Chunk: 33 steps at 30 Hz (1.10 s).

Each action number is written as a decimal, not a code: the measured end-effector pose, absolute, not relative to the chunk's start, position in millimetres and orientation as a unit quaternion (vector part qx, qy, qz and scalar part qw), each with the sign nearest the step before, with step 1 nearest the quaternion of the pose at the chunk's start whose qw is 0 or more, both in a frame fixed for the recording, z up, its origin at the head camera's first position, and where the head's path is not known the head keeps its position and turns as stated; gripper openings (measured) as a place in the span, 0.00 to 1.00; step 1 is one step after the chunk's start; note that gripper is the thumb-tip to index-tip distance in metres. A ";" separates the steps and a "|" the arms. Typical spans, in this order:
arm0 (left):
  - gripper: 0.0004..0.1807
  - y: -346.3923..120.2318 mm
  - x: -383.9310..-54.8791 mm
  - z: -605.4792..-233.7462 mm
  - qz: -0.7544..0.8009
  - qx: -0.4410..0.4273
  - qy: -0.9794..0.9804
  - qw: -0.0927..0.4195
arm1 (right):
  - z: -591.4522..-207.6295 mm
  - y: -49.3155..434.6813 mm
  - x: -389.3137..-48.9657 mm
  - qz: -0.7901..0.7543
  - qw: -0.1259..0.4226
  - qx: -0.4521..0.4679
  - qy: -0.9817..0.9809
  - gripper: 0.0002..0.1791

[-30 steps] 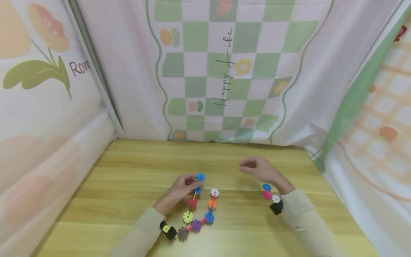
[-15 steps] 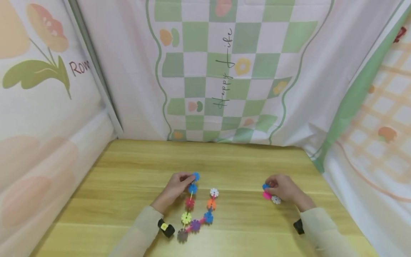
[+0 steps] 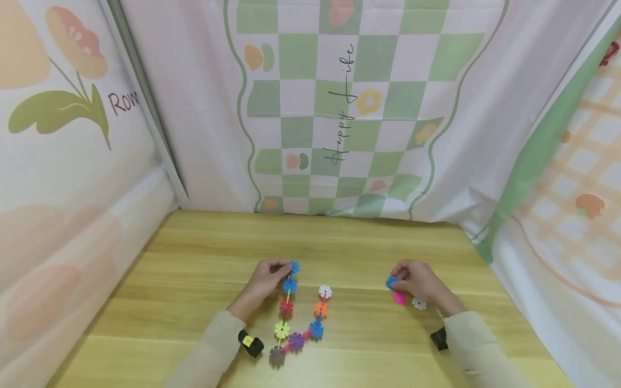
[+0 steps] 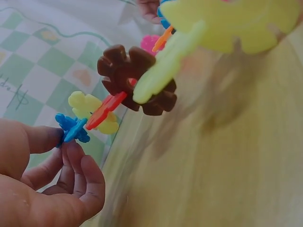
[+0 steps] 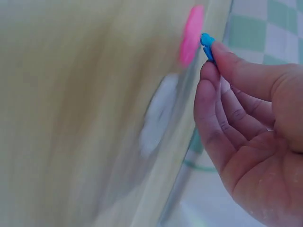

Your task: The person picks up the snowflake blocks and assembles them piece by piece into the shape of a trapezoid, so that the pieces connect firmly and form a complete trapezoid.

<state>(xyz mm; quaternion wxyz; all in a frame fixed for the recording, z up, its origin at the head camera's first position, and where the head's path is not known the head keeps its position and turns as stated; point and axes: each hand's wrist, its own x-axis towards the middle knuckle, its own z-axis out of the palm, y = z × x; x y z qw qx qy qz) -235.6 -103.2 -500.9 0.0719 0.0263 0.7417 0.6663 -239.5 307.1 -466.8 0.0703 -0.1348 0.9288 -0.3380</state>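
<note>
My left hand (image 3: 262, 283) pinches the blue end disc (image 4: 72, 128) of a chain of notched plastic snowflake discs between thumb and fingertips. From there the chain bends in a U: a red disc (image 3: 286, 307), a yellow disc (image 3: 282, 330), a brown disc (image 3: 277, 356), a purple disc (image 3: 296, 341), a blue one, an orange disc (image 3: 321, 309) and a white disc (image 3: 325, 292) at its other end. My right hand (image 3: 419, 280) pinches a loose blue snowflake disc (image 5: 207, 45) by thumb and fingertip. Close below it lie a pink disc (image 3: 400, 298) and a white loose disc (image 3: 419, 304).
The wooden table (image 3: 218, 237) ends at the back against a green-and-white checked curtain (image 3: 335, 108). Patterned cloth hangs along the left and right sides. Each wrist carries a black strap, the left strap (image 3: 250, 343) with a yellow square.
My right hand has come down from the back of the table to the loose discs and taken the blue one, shifting it slightly left. The left hand with the chain's end moved slightly left.
</note>
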 end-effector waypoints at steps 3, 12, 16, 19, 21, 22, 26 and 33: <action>0.11 -104.2 -236.1 -501.4 0.667 0.029 0.741 0.071 | -465.1 289.0 -241.8 -0.351 0.064 -0.146 0.923 0.10; 0.12 -103.9 -236.5 -502.2 0.662 0.026 0.745 0.072 | -453.8 217.6 -249.3 -0.366 0.027 -0.204 0.908 0.09; 0.13 -103.0 -237.4 -502.8 0.657 0.022 0.750 0.069 | -451.2 184.1 -249.5 -0.371 0.022 -0.233 0.899 0.09; 0.12 -102.8 -237.7 -503.2 0.658 0.020 0.750 0.067 | -451.2 159.2 -247.8 -0.374 0.015 -0.252 0.892 0.08; 0.12 -102.6 -237.5 -503.2 0.658 0.023 0.750 0.063 | -452.0 144.2 -245.5 -0.376 0.010 -0.258 0.890 0.07; 0.12 -102.6 -237.3 -503.0 0.658 0.026 0.750 0.062 | -452.3 137.5 -244.0 -0.378 0.008 -0.259 0.889 0.07; 0.12 -102.6 -237.6 -503.0 0.660 0.033 0.748 0.059 | -453.9 116.7 -237.6 -0.385 -0.004 -0.255 0.887 0.06; 0.11 -103.8 -239.0 -503.5 0.662 0.029 0.748 0.048 | -459.2 100.3 -234.0 -0.389 -0.029 -0.250 0.886 0.06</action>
